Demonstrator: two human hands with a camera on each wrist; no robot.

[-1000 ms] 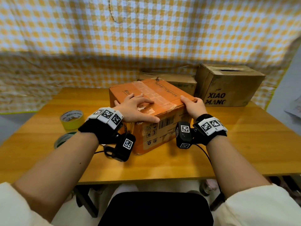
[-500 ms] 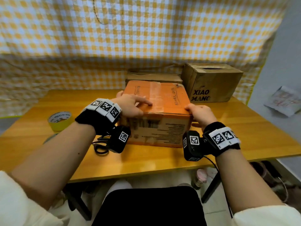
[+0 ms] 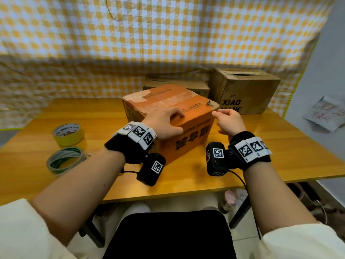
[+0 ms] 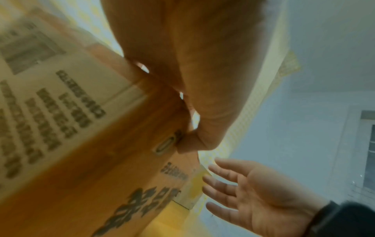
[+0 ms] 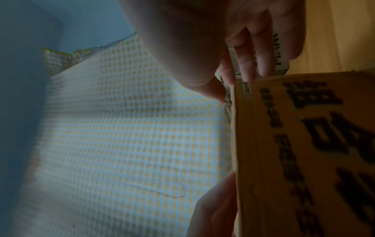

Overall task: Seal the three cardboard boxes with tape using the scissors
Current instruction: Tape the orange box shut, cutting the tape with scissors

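The orange cardboard box (image 3: 169, 107) stands in the middle of the wooden table (image 3: 270, 146), clear tape running along its top seam. My left hand (image 3: 164, 124) grips its near top edge, fingers curled on the lid and thumb down the printed front (image 4: 81, 160). My right hand (image 3: 226, 119) hovers at the box's right corner with loose fingers, holding nothing; the left wrist view shows its palm (image 4: 259, 197) open. A flat brown box (image 3: 177, 85) and a taller brown box (image 3: 244, 90) marked XIAO MANG, its top flaps gapped, stand behind. No scissors are visible.
A yellow tape roll (image 3: 68, 134) and a green-edged clear tape roll (image 3: 65, 159) lie at the table's left. Checked cloth (image 3: 168, 34) hangs behind the table. The grey wall (image 3: 328, 75) on the right carries a paper note (image 3: 326, 114).
The orange box has been turned on the table, bringing the side with large black characters to the front. My right hand has let go of its right edge. The view shifted.
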